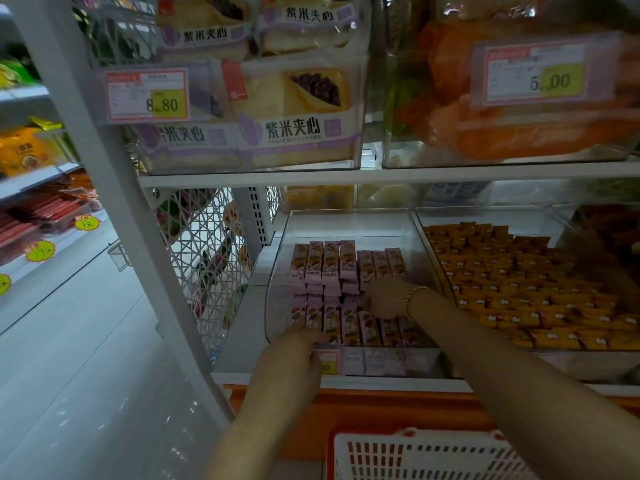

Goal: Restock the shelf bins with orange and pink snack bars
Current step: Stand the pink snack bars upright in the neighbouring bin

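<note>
Where pink bars end, a gap follows the bin's left wall.

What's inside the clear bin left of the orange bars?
The clear bin holds pink snack bars stacked in rows. The right hand covers some mid-bin; the floor beneath is hidden.

Can't see fingers of right hand, sunk among pink bars; can't tell its grip. Same for left hand, blurred at front of bin and covering most of a price tag. Can't read small print on top-right tag. Lose basket at bottom edge, orange bars at right edge. Can't make out blurred goods on left shelves.
</note>
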`<move>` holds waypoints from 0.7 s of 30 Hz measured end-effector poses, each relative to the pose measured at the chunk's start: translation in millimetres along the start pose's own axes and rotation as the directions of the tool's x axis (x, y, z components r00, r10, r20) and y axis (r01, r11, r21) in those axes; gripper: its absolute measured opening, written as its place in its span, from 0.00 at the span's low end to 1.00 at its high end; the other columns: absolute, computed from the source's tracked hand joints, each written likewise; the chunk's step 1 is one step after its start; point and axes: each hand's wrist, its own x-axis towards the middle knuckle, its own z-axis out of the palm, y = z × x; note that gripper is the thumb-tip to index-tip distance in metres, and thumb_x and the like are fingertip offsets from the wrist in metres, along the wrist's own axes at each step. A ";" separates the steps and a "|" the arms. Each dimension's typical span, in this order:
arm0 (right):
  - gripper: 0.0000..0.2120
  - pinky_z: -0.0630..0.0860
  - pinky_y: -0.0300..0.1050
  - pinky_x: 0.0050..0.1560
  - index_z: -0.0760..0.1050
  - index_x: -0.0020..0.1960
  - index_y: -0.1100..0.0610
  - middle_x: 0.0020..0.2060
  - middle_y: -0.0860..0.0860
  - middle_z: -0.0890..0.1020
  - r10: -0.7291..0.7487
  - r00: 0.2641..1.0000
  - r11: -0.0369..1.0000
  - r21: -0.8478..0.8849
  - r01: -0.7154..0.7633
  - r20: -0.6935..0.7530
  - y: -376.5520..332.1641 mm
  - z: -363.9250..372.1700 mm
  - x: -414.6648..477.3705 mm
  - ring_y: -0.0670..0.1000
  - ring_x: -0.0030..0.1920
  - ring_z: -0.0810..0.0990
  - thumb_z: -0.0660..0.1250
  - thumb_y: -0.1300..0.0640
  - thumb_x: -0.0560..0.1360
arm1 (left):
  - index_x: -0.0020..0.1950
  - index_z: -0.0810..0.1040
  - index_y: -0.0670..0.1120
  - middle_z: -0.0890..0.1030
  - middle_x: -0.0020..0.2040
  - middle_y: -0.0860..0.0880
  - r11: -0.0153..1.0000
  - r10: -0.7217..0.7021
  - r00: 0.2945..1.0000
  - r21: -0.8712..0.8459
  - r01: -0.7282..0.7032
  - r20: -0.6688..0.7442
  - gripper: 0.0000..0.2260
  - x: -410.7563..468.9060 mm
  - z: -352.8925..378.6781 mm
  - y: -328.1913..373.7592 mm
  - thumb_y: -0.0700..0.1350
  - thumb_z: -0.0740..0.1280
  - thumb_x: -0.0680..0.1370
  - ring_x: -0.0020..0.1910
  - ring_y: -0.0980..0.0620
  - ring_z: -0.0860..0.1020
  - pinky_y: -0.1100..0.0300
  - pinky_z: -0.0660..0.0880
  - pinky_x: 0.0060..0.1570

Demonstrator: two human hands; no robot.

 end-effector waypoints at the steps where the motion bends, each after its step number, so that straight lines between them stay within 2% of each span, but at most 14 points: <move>1: 0.15 0.74 0.44 0.43 0.76 0.59 0.66 0.51 0.60 0.79 0.001 1.000 1.000 0.027 -0.002 0.010 -0.3 -2.0 -4.7 0.57 0.47 0.78 0.55 0.64 0.79 | 0.66 0.74 0.51 0.74 0.61 0.54 1.000 0.002 1.000 0.000 -0.002 -0.005 0.17 -0.7 0.0 1.0 0.39 0.59 0.79 0.59 0.57 0.73 0.73 0.64 0.50; 2: 0.15 0.74 0.43 0.43 0.74 0.61 0.66 0.56 0.61 0.78 -0.015 1.000 0.998 0.057 0.014 0.004 0.4 -4.2 -9.1 0.58 0.53 0.78 0.56 0.63 0.79 | 0.66 0.74 0.51 0.74 0.61 0.54 1.000 0.002 1.000 -0.001 -0.002 -0.008 0.17 -1.4 -0.1 2.1 0.39 0.59 0.79 0.58 0.57 0.73 0.73 0.63 0.49; 4: 0.15 0.73 0.41 0.41 0.72 0.62 0.64 0.59 0.59 0.76 -0.073 0.996 0.987 0.141 0.080 -0.054 2.3 -8.1 -18.1 0.56 0.54 0.77 0.62 0.58 0.78 | 0.66 0.74 0.51 0.74 0.60 0.53 1.000 0.002 1.000 -0.005 -0.003 -0.010 0.16 -2.2 0.3 4.0 0.40 0.59 0.79 0.57 0.57 0.73 0.73 0.64 0.48; 7: 0.21 0.74 0.44 0.53 0.70 0.61 0.59 0.59 0.54 0.75 -0.076 0.984 0.923 0.363 0.130 -0.160 6.0 -10.7 -31.9 0.52 0.55 0.75 0.72 0.57 0.72 | 0.64 0.75 0.51 0.75 0.59 0.53 1.000 0.002 1.000 -0.024 -0.003 -0.015 0.14 -3.7 1.6 4.8 0.41 0.60 0.79 0.55 0.58 0.74 0.73 0.65 0.47; 9: 0.27 0.73 0.43 0.54 0.67 0.63 0.58 0.56 0.52 0.74 -0.047 0.977 0.887 0.441 0.136 -0.207 6.9 -11.6 -42.3 0.51 0.54 0.74 0.75 0.57 0.69 | 0.65 0.75 0.51 0.75 0.61 0.54 0.998 -0.005 1.000 -0.058 0.004 -0.024 0.14 -6.7 0.3 7.3 0.42 0.62 0.79 0.54 0.59 0.73 0.76 0.64 0.45; 12: 0.28 0.73 0.41 0.55 0.69 0.64 0.56 0.54 0.50 0.73 -0.009 0.953 0.811 0.555 0.185 -0.304 12.4 -14.4 -60.9 0.49 0.54 0.73 0.76 0.58 0.68 | 0.66 0.73 0.51 0.73 0.64 0.55 0.983 -0.045 0.998 -0.178 0.037 -0.045 0.16 -12.4 -3.6 14.9 0.43 0.65 0.78 0.60 0.59 0.72 0.75 0.63 0.55; 14: 0.22 0.76 0.46 0.58 0.74 0.62 0.57 0.56 0.53 0.78 0.041 0.935 0.658 0.713 0.240 -0.352 20.7 -18.4 -78.4 0.51 0.54 0.77 0.74 0.60 0.69 | 0.65 0.74 0.52 0.74 0.61 0.57 0.956 -0.091 0.995 -0.284 0.075 -0.041 0.16 -17.0 -6.9 21.2 0.43 0.66 0.78 0.55 0.63 0.73 0.75 0.66 0.54; 15: 0.17 0.78 0.46 0.55 0.77 0.59 0.58 0.54 0.55 0.80 0.061 0.928 0.529 0.800 0.283 -0.368 25.3 -20.8 -90.1 0.52 0.52 0.79 0.72 0.62 0.71 | 0.63 0.75 0.52 0.76 0.59 0.58 0.934 -0.120 0.992 -0.343 0.104 -0.027 0.15 -18.8 -8.6 24.7 0.44 0.67 0.77 0.51 0.67 0.74 0.79 0.68 0.49; 17: 0.09 0.81 0.40 0.46 0.78 0.54 0.61 0.48 0.57 0.83 0.062 0.934 0.222 0.917 0.331 -0.352 31.4 -24.5 -116.5 0.50 0.45 0.83 0.68 0.65 0.74 | 0.59 0.77 0.54 0.78 0.54 0.61 0.875 -0.170 0.985 -0.457 0.159 0.017 0.12 -22.1 -12.0 31.5 0.49 0.69 0.76 0.47 0.69 0.75 0.79 0.70 0.41; 19: 0.07 0.81 0.37 0.42 0.77 0.53 0.64 0.43 0.57 0.84 0.017 0.948 0.012 0.948 0.317 -0.317 33.0 -24.7 -138.3 0.49 0.43 0.84 0.65 0.66 0.75 | 0.55 0.80 0.55 0.81 0.50 0.59 0.792 -0.187 0.979 -0.577 0.202 0.085 0.12 -24.8 -16.1 36.7 0.55 0.70 0.72 0.47 0.65 0.79 0.72 0.74 0.44; 21: 0.06 0.81 0.36 0.38 0.77 0.51 0.63 0.41 0.57 0.84 -0.007 0.959 -0.097 0.955 0.281 -0.283 32.8 -21.2 -152.5 0.49 0.40 0.84 0.64 0.67 0.75 | 0.52 0.82 0.52 0.84 0.47 0.53 0.691 -0.161 0.973 -0.685 0.231 0.166 0.15 -26.8 -18.1 41.1 0.58 0.72 0.70 0.47 0.56 0.82 0.62 0.78 0.48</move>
